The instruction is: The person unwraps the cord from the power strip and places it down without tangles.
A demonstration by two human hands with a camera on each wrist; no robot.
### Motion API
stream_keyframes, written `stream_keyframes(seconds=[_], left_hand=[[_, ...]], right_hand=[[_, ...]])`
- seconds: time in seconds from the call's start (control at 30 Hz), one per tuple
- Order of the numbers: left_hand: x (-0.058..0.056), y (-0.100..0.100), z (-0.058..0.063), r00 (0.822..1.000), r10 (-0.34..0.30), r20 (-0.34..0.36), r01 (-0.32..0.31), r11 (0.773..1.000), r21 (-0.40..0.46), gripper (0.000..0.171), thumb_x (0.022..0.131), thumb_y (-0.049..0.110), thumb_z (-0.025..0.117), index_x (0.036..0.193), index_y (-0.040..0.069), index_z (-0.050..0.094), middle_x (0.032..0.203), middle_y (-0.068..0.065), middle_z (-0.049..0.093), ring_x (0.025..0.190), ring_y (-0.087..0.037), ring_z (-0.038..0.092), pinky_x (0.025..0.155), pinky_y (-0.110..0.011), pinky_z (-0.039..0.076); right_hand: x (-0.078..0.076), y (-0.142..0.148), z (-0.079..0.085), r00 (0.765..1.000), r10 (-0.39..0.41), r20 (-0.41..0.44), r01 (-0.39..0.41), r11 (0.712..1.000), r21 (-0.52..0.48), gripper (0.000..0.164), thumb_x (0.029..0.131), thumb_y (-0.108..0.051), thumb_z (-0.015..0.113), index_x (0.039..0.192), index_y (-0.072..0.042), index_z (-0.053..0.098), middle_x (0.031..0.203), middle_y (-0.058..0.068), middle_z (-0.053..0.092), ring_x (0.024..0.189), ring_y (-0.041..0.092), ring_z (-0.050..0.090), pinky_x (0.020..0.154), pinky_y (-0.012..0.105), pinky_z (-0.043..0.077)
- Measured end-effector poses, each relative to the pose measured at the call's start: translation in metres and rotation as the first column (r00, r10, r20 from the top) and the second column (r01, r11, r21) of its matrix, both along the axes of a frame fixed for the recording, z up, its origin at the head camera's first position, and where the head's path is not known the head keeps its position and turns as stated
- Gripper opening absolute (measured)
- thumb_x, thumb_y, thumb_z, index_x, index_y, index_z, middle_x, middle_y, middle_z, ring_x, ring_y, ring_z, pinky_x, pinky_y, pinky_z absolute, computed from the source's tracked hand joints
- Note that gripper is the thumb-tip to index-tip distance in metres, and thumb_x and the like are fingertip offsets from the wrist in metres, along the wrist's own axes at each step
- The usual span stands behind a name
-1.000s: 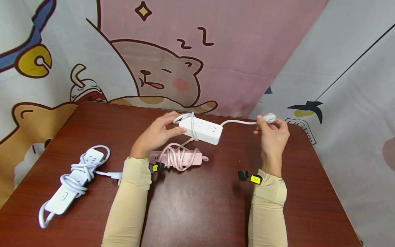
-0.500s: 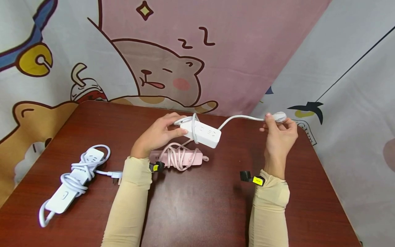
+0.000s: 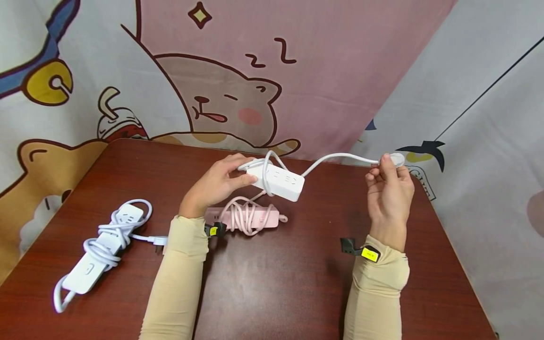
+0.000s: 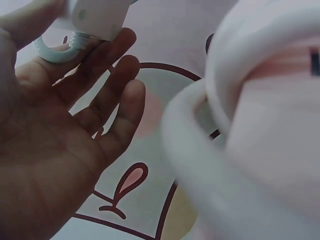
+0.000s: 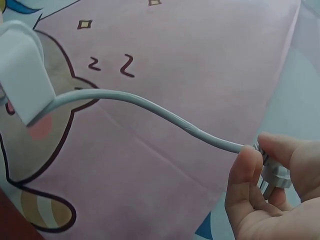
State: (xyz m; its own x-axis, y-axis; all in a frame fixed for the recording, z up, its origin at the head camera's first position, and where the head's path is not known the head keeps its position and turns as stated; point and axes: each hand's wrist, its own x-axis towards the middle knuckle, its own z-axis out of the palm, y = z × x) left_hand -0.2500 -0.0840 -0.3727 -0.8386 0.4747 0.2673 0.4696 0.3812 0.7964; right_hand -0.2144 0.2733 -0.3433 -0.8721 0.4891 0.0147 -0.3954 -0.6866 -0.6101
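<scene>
Above the worktop [image 3: 272, 283], the left hand [image 3: 212, 186] grips one end of a white power strip [image 3: 278, 181], thumb on its top face, with one loop of cable [image 3: 335, 158] round the body. From the strip's far end the cable runs to the right hand [image 3: 388, 189], whose thumb and fingertips pinch the plug [image 3: 396, 159]. Below the strip a pink power strip [image 3: 246, 217] lies on the worktop; a second white strip [image 3: 102, 248], cable-wrapped, lies well apart at left.

the worktop [image 3: 276, 283] is dark red-brown wood. on it lies a pink power strip [image 3: 250, 217] with its cable wound around it, near the middle, and well apart at the left a white power strip [image 3: 104, 248], also wrapped in cable.
</scene>
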Motion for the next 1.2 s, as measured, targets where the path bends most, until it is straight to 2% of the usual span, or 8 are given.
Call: stream_keyframes(seconds=[0.17,0.4,0.7,0.9,1.2], left_hand=[[0.0002,0.0009,0.0,1.0,0.009,0.018,-0.009,1.0,0.001,0.05,0.096,0.027,0.072,0.141,0.01,0.061,0.132,-0.005,0.064,0.118,-0.018,0.054,0.102,-0.041,0.045],[0.0011,-0.0001,-0.0008,0.999,0.026,0.033,-0.025,1.0,-0.004,0.055,0.095,0.026,0.073,0.143,0.005,0.058,0.136,-0.007,0.062,0.121,-0.02,0.055,0.105,-0.045,0.046],[-0.0004,-0.003,-0.0024,0.995,0.099,-0.03,-0.1,0.994,-0.035,0.056,0.095,0.033,0.072,0.144,0.008,0.058,0.131,-0.005,0.063,0.12,-0.019,0.055,0.107,-0.043,0.044],[-0.0016,-0.0037,-0.0025,0.988,0.139,-0.067,-0.141,0.99,-0.03,0.058,0.094,0.032,0.074,0.143,0.005,0.058,0.13,-0.007,0.064,0.124,-0.022,0.055,0.11,-0.044,0.042],[-0.0031,-0.0051,-0.0018,0.975,0.204,-0.083,-0.204,0.979,0.019,0.059,0.094,0.027,0.075,0.144,0.002,0.056,0.133,-0.011,0.063,0.126,-0.025,0.054,0.11,-0.045,0.042]], right_hand=[[0.0021,-0.0004,0.001,0.999,0.033,-0.013,-0.033,0.999,-0.03,0.018,0.091,0.0,0.073,0.098,0.004,0.056,0.07,0.015,0.066,0.055,0.015,0.058,0.051,0.023,0.049],[0.0025,-0.0022,0.0023,1.0,0.017,-0.017,-0.017,0.999,-0.04,0.02,0.091,-0.001,0.073,0.101,0.003,0.056,0.07,0.015,0.066,0.054,0.015,0.057,0.049,0.023,0.048],[0.005,-0.0019,0.0042,0.997,0.043,-0.064,-0.046,0.998,-0.037,0.017,0.094,-0.003,0.07,0.098,0.003,0.054,0.07,0.015,0.067,0.056,0.015,0.057,0.05,0.022,0.047],[0.0062,-0.0017,0.0041,0.994,0.074,-0.082,-0.077,0.996,-0.04,0.016,0.096,-0.004,0.067,0.097,0.003,0.054,0.07,0.017,0.069,0.055,0.015,0.057,0.049,0.022,0.047],[0.0078,0.0033,0.0057,0.988,0.115,-0.107,-0.124,0.99,-0.074,0.014,0.098,-0.005,0.065,0.098,0.004,0.054,0.071,0.018,0.067,0.055,0.016,0.056,0.05,0.022,0.045]])
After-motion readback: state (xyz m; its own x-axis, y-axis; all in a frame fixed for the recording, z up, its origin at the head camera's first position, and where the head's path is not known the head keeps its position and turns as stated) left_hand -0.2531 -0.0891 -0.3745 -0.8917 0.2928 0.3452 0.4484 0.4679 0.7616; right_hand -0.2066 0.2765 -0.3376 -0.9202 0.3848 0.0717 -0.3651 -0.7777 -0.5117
